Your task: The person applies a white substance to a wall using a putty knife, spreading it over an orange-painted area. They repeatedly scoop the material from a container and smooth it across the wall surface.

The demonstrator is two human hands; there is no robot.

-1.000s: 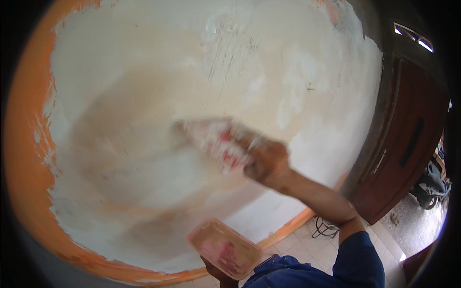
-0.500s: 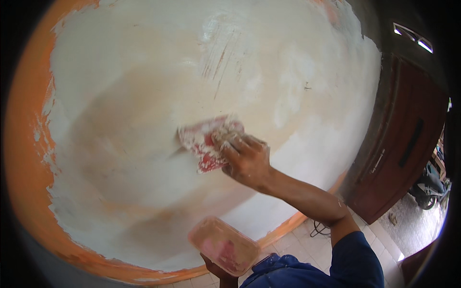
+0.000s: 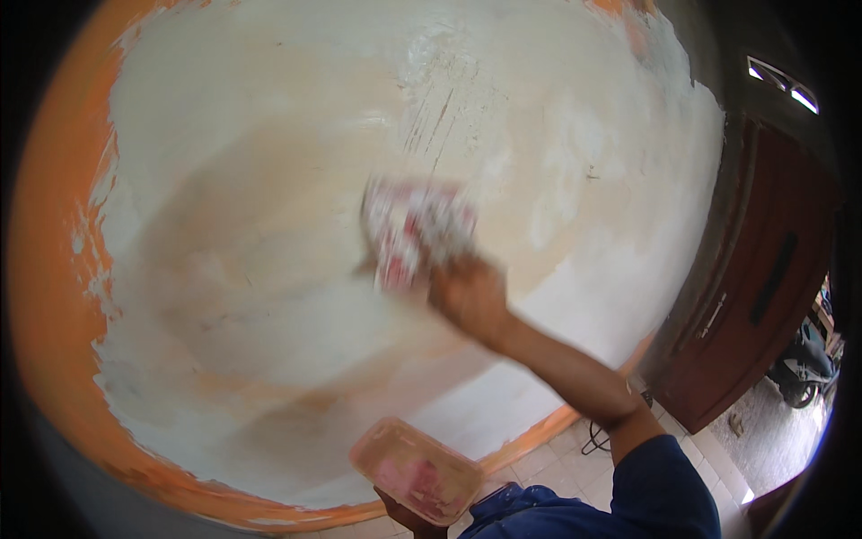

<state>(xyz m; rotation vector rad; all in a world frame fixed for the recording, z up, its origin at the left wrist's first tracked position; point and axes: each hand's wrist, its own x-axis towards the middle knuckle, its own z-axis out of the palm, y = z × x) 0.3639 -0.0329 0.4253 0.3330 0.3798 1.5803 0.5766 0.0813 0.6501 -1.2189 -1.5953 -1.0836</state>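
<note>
My right hand (image 3: 469, 295) grips a red putty scraper (image 3: 404, 235) caked with white filler, its blade side close against the wall (image 3: 296, 296). Motion smears both the hand and the scraper. Low in the picture, my left hand (image 3: 409, 518) supports a shallow pinkish rectangular tray (image 3: 373, 449) from beneath; its fingers are mostly hidden behind it. Pink and whitish residue coats the tray's inside. White and beige filler covers most of the wall, with thin scratch marks above the scraper.
Orange paint (image 3: 54, 287) borders the filler on the left and along the bottom. At right stands a dark red wooden door (image 3: 763, 269), with a parked motorbike (image 3: 804, 364) outside. A dark cable (image 3: 594, 438) lies on the tiled floor (image 3: 539, 463).
The right hand has carried the scraper up and slightly right across the wall. The tray stays in the left hand, almost unmoved. The view has shifted a little.
</note>
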